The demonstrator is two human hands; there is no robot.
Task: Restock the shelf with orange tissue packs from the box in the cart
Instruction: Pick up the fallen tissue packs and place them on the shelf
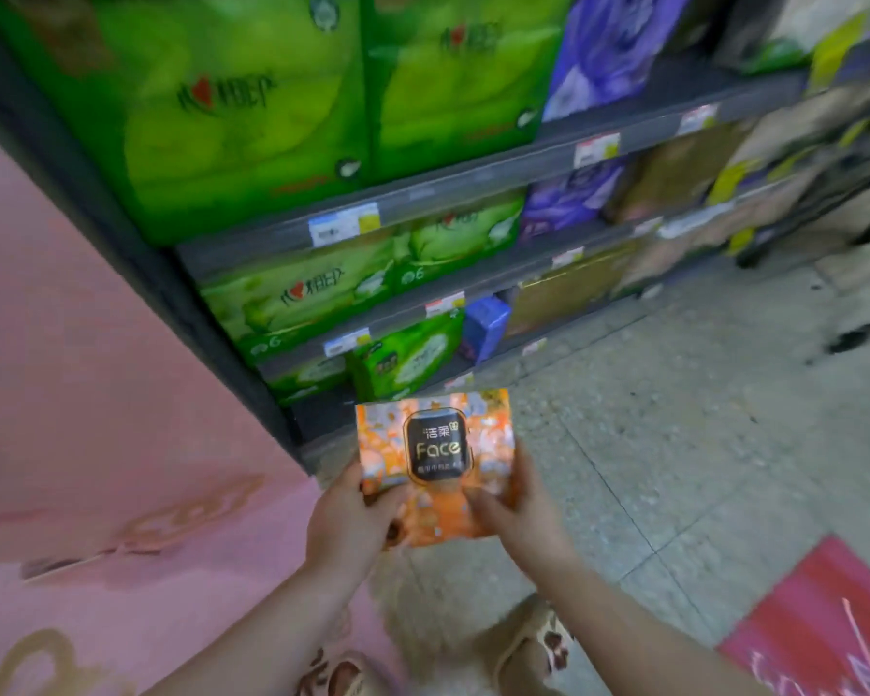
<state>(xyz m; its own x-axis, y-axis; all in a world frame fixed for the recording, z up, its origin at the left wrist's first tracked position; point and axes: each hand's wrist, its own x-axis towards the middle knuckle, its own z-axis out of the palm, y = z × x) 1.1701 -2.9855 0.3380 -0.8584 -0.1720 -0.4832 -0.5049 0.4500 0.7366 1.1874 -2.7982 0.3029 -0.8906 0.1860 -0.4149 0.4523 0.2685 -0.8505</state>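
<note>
An orange tissue pack [435,459] with a black "Face" label is held in front of me, above the floor and just before the bottom of the shelf [453,178]. My left hand [350,519] grips its lower left corner, thumb on the front. My right hand [513,509] grips its lower right edge. The shelf holds green [292,298] and purple tissue packs [563,198]. The cart and box are not in view.
A pink panel [96,394] stands at the left, against the shelf's dark end post. Grey tiled floor [674,419] spreads to the right. A red object [824,630] lies at the lower right. My slippered feet [528,650] show below.
</note>
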